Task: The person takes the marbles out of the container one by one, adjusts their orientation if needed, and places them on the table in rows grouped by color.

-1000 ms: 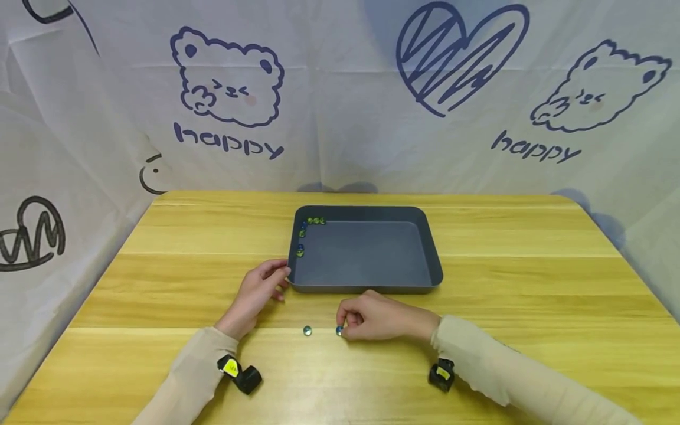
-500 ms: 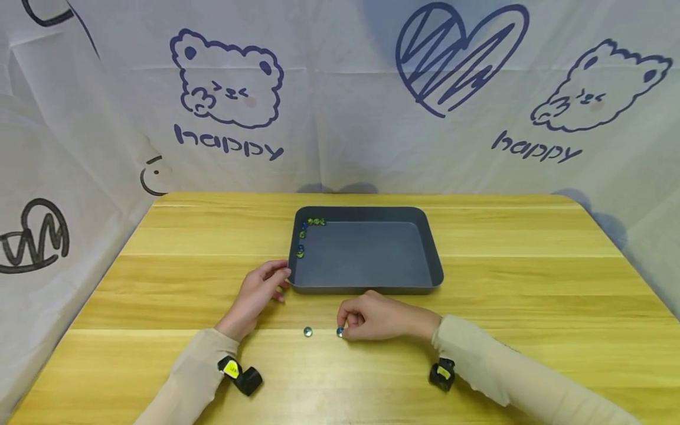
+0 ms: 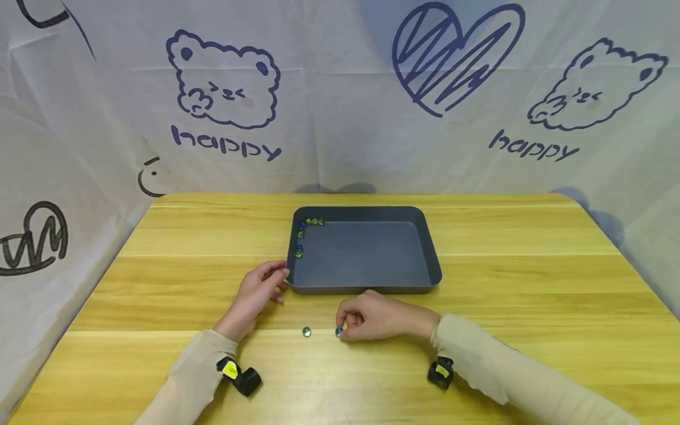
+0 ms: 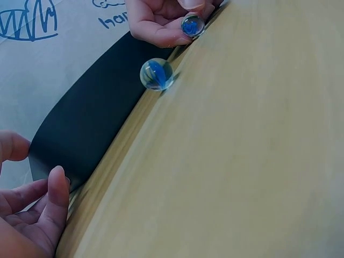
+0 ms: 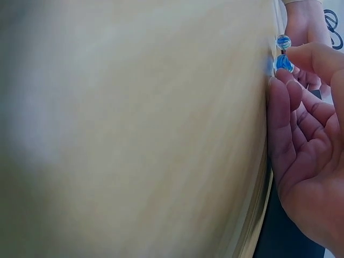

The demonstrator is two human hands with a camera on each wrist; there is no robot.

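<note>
A blue-streaked clear glass marble (image 3: 339, 332) sits at the thumb and index finger of my right hand (image 3: 372, 317), which pinches it close over the table. In the right wrist view the held marble (image 5: 284, 63) shows between those two fingertips. Left of it, a second blue-streaked marble (image 3: 306, 332) lies loose on the wood; the left wrist view shows this loose marble (image 4: 157, 74) larger. My left hand (image 3: 260, 292) touches the front left corner of a dark grey rectangular tray (image 3: 366, 290), thumb and fingers loosely bent against its outside.
Several green and blue marbles (image 3: 315, 222) line the tray's far left corner and left side. The wooden table (image 3: 531, 283) extends to both sides. Behind it hangs a white cloth (image 3: 340, 118) with drawings. Each sleeve carries a black wrist camera (image 3: 247, 381).
The head view has shifted very slightly. Both hands, the marbles and the tray keep their places.
</note>
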